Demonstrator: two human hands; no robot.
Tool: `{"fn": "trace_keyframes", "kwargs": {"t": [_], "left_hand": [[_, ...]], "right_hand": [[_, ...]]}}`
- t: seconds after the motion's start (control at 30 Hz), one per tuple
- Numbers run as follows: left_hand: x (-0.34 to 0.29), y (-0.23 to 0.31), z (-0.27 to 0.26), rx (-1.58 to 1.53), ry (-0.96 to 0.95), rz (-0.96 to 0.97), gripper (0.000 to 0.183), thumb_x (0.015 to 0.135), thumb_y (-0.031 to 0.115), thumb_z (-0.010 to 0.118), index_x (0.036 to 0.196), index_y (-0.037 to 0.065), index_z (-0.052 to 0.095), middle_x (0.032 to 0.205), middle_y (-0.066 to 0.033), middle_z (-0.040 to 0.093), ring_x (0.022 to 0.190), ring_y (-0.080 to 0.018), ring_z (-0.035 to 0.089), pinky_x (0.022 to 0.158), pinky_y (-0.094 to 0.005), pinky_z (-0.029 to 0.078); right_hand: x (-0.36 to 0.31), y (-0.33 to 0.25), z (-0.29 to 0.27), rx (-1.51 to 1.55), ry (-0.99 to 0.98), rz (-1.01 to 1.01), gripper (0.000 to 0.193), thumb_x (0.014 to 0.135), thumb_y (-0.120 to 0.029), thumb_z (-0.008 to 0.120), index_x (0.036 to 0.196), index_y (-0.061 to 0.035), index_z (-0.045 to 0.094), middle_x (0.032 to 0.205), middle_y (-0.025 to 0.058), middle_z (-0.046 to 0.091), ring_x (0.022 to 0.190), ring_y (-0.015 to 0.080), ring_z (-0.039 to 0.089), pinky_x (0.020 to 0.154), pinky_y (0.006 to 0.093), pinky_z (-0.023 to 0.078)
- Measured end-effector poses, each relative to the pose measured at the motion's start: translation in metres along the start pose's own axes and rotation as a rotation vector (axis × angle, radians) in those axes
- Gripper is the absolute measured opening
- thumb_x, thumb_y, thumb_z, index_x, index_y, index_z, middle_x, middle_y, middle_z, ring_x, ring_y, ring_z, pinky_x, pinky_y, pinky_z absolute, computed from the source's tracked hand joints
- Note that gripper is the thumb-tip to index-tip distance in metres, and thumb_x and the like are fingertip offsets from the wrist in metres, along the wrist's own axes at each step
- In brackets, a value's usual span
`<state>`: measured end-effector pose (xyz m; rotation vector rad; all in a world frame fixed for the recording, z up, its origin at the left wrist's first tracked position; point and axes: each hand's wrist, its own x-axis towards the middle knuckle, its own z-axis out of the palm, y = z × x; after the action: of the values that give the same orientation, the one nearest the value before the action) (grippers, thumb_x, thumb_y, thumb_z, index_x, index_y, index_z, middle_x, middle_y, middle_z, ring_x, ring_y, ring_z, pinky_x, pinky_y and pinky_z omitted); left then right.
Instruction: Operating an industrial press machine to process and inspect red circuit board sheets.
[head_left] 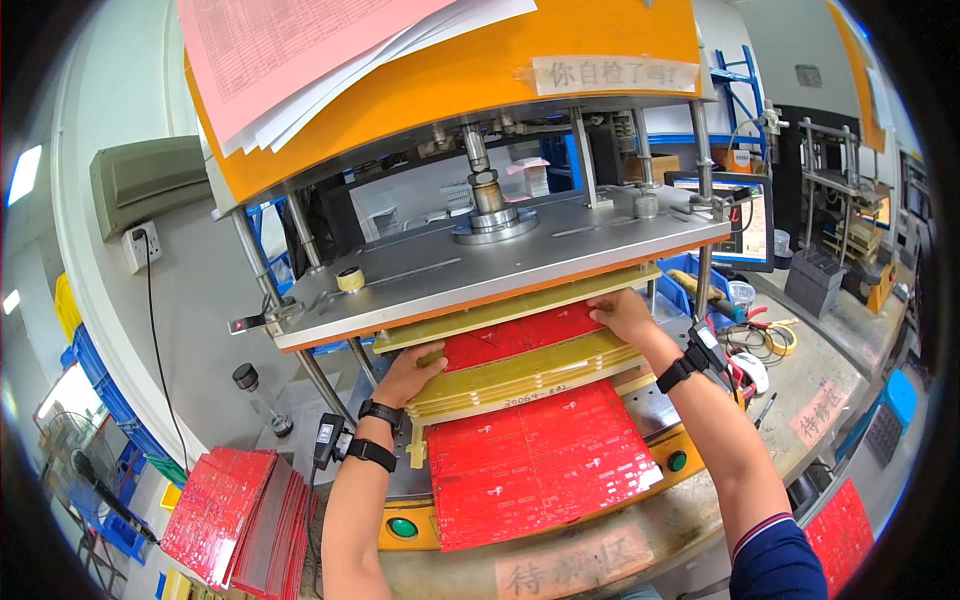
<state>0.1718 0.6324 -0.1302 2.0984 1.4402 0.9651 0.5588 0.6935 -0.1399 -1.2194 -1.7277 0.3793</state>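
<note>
**Both hands on a red board inside the press**

Press (pixel 480 240), grey steel plate under an orange head, hangs directly above both hands. Surface (pixel 800 380) carries it all. Yellow die block (pixel 520 375) sits just below the hands. Loose red panel (pixel 540 465) lies nearer the person, between the forearms. Stack of red boards (pixel 235 515) well left of the left hand. Red board (pixel 520 335) rests atop the die. Left hand (pixel 410 370) grip: fingers pressed flat at its left edge. Right hand (pixel 622 312) grip: fingertips pinching its right corner.
</note>
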Motion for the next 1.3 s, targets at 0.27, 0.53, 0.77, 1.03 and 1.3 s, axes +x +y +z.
{"fn": "trace_keyframes", "kwargs": {"t": [0.27, 0.53, 0.77, 1.03, 1.3], "left_hand": [[-0.004, 0.007, -0.001, -0.019, -0.01, -0.032, 0.045, 0.086, 0.034, 0.062, 0.125, 0.012, 0.056, 0.131, -0.0136, 0.051, 0.122, -0.0246, 0.045, 0.103, -0.0304, 0.032], [-0.004, 0.009, -0.002, -0.053, -0.015, -0.057, 0.042, 0.087, 0.032, 0.062, 0.123, 0.012, 0.057, 0.129, -0.0143, 0.052, 0.12, -0.0244, 0.046, 0.101, -0.0296, 0.033], [-0.003, 0.003, 0.0, -0.113, 0.0, -0.061, 0.042, 0.087, 0.026, 0.063, 0.124, 0.007, 0.056, 0.123, -0.0119, 0.056, 0.113, -0.0198, 0.052, 0.095, -0.0275, 0.039], [0.001, -0.003, 0.0, -0.072, -0.031, -0.02, 0.038, 0.089, 0.024, 0.06, 0.124, 0.009, 0.056, 0.119, -0.0096, 0.058, 0.106, -0.0174, 0.056, 0.091, -0.027, 0.043], [-0.003, 0.001, 0.001, 0.037, 0.064, -0.026, 0.043, 0.087, 0.029, 0.062, 0.124, 0.007, 0.056, 0.123, -0.0128, 0.056, 0.113, -0.0217, 0.052, 0.096, -0.0284, 0.039]], "right_hand": [[0.003, 0.006, 0.0, 0.009, -0.003, -0.026, 0.022, 0.076, -0.015, 0.069, 0.096, -0.006, 0.07, 0.092, 0.0119, 0.069, 0.088, 0.0239, 0.066, 0.078, 0.0305, 0.05], [0.01, 0.013, 0.002, -0.126, -0.084, -0.019, 0.022, 0.078, -0.021, 0.066, 0.098, -0.0109, 0.07, 0.095, 0.0099, 0.069, 0.09, 0.0245, 0.065, 0.079, 0.0328, 0.05], [0.006, 0.0, 0.002, -0.268, -0.089, -0.04, 0.024, 0.08, -0.026, 0.064, 0.101, -0.0164, 0.069, 0.101, 0.007, 0.068, 0.093, 0.0258, 0.064, 0.082, 0.0354, 0.049], [-0.002, 0.001, -0.005, -0.153, -0.098, -0.02, 0.021, 0.08, -0.023, 0.063, 0.098, -0.0129, 0.069, 0.097, 0.0082, 0.068, 0.091, 0.0257, 0.064, 0.08, 0.0344, 0.05], [-0.004, 0.004, -0.004, 0.234, -0.074, -0.054, 0.022, 0.079, -0.004, 0.064, 0.1, 0.0006, 0.066, 0.094, 0.0119, 0.069, 0.088, 0.0197, 0.066, 0.077, 0.0293, 0.051]]}}
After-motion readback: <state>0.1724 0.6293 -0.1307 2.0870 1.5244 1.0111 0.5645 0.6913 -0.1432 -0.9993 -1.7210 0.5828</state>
